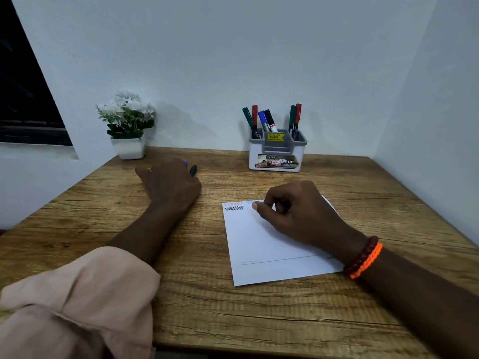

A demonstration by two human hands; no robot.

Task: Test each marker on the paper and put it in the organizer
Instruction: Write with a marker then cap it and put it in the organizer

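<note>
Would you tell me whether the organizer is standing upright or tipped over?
Upright: the organizer sits flat on the table, markers standing in its compartments.

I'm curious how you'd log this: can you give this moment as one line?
left hand: on markers | right hand: fingers curled on paper | organizer: six markers in | scribbles: three plain

A plain home desk corner: wooden table (207, 320) against bare walls, potted flowers (127, 123) beside a dark window (23, 99).

left hand (171, 183) curled palm-down, right hand (293, 211) loosely fisted, thumb forward
</note>
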